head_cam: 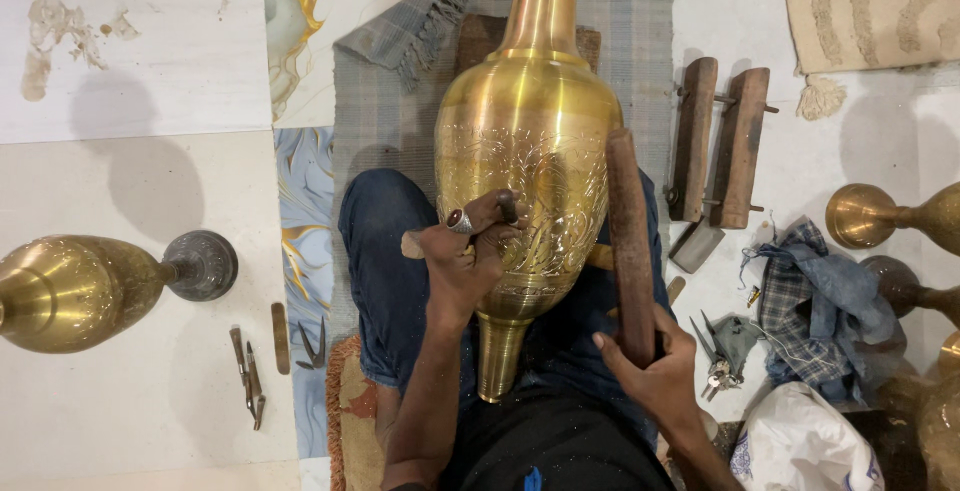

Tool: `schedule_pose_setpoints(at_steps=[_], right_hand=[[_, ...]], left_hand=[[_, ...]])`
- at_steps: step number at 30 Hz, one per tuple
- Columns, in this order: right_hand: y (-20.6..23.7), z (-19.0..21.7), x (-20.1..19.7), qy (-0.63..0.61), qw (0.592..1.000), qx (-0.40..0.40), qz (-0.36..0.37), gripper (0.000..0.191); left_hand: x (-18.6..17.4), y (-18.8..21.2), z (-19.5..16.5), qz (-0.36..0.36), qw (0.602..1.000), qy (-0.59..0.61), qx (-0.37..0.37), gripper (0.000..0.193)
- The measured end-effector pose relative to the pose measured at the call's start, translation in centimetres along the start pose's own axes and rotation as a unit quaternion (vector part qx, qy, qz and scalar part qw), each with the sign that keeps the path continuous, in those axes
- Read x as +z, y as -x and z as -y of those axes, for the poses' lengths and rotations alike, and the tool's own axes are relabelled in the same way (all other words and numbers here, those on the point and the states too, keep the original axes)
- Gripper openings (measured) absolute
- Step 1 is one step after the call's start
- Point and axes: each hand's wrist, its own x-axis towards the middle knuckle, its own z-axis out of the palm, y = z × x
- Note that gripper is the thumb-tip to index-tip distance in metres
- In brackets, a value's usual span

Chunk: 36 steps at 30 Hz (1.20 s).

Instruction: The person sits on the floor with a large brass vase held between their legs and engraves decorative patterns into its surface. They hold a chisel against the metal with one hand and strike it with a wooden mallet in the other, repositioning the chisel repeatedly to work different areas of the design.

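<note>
Head view, looking down on a seated metalworker engraving a large brass vase that lies across the lap on blue trousers, its neck pointing away over a grey woven mat. The left hand is clenched around a small chisel pressed to the floral band on the vase's belly; the right hand grips a wooden mallet stick, raised beside the vase. Chasing of the pattern appears to be under way; the next strike likely calls for a steady chisel angle and a light, measured blow. Spare tools lie on the floor nearby, beside another brass vase.
</note>
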Motion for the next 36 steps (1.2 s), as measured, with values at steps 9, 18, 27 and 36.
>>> schedule_pose_setpoints(at_steps=[9,18,27,36], right_hand=[[-3.3,5.4,-1.5,0.138,0.99,-0.028,0.018,0.04],[-8.0,14.3,-5.0,0.23,0.948,-0.191,0.111,0.048],[-12.0,20.9,-5.9,0.56,0.782,-0.137,0.239,0.032],[-12.9,21.3,-3.8,0.467,0.822,-0.203,0.255,0.031]], left_hand=[[0.4,-0.2,0.0,-0.008,1.0,-0.014,0.023,0.033],[0.6,0.0,0.5,-0.017,0.998,-0.052,0.022,0.041],[0.9,0.3,1.1,-0.038,0.992,-0.097,0.069,0.04],[1.0,0.3,0.7,-0.054,0.992,-0.098,0.057,0.034]])
